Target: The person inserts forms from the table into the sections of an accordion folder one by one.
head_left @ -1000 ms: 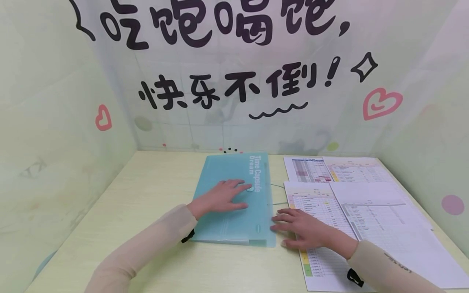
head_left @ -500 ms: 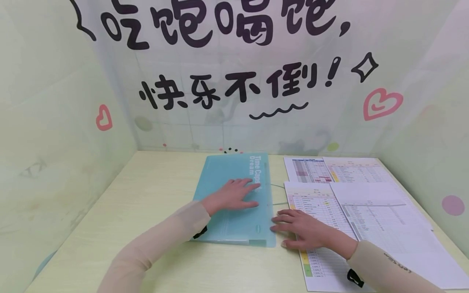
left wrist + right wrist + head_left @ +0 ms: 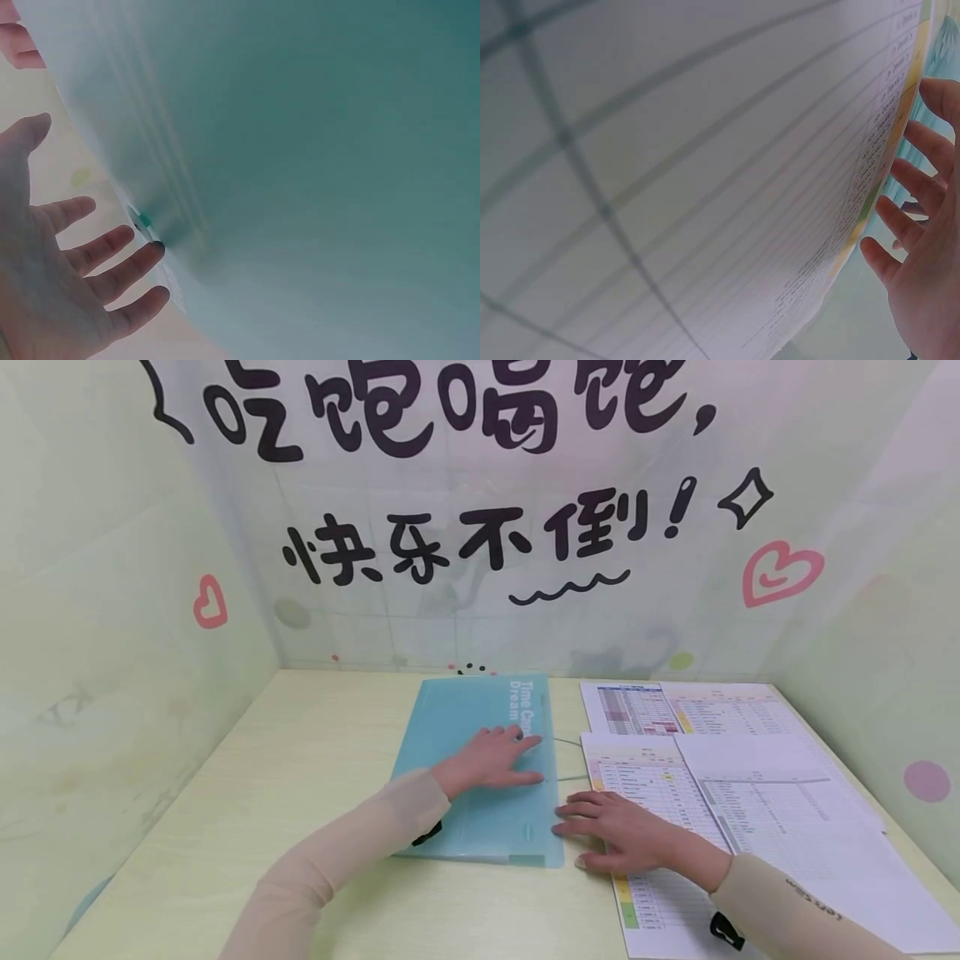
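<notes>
A translucent blue document folder (image 3: 450,718) lies flat on the table with white lettering near its right edge. My left hand (image 3: 491,758) is over its right half, fingers spread and loosely bent around nothing. In the left wrist view, the fingertips of that hand (image 3: 67,277) come close to a small round button (image 3: 141,221) on the cover. A thin elastic cord (image 3: 570,741) runs out from the folder's right edge to the papers. My right hand (image 3: 626,831) rests, fingers relaxed, at the edge of a printed sheet (image 3: 660,893), its fingertips beside the folder.
Several printed sheets (image 3: 825,860) overlap on the right side of the table, with two more at the back (image 3: 735,706). Pale walls with lettering and hearts enclose the table (image 3: 247,793) at the back and both sides.
My left hand has slid to the right across the folder, toward its right edge, and now covers more of the lettering. The right hand, the folder and the papers have stayed in place.
</notes>
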`<action>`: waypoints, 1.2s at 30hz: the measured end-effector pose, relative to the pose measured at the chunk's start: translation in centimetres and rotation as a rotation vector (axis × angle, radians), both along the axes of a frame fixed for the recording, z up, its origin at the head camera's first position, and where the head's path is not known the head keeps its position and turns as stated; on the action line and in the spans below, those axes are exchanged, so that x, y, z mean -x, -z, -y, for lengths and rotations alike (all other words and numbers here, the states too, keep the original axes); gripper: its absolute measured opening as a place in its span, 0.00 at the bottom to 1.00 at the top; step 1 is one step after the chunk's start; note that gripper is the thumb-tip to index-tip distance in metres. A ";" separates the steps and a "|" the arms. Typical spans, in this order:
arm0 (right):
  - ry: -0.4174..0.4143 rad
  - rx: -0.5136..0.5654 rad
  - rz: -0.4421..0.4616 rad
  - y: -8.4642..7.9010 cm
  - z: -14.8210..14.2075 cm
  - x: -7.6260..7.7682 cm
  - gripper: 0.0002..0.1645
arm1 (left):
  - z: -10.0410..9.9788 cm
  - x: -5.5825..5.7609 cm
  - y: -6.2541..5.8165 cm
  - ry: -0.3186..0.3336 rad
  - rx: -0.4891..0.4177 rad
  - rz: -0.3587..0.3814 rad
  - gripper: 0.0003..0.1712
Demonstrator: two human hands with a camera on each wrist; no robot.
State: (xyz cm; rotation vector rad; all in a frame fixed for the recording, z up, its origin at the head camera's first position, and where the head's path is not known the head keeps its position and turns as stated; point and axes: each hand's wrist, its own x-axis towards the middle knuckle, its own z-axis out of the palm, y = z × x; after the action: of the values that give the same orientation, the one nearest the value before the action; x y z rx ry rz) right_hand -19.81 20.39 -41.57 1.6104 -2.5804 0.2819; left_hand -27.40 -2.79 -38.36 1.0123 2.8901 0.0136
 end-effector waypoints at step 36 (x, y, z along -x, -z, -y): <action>0.007 -0.013 0.008 0.1 -0.1 0.1 0.26 | -3.0 1.0 1.5 -0.156 -0.017 0.020 0.41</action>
State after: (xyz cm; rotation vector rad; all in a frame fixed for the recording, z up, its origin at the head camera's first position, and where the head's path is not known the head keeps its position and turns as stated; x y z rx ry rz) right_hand -19.89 20.50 -41.68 1.6078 -2.5982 0.2720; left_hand -28.43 0.23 -39.87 0.7816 2.9478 0.0571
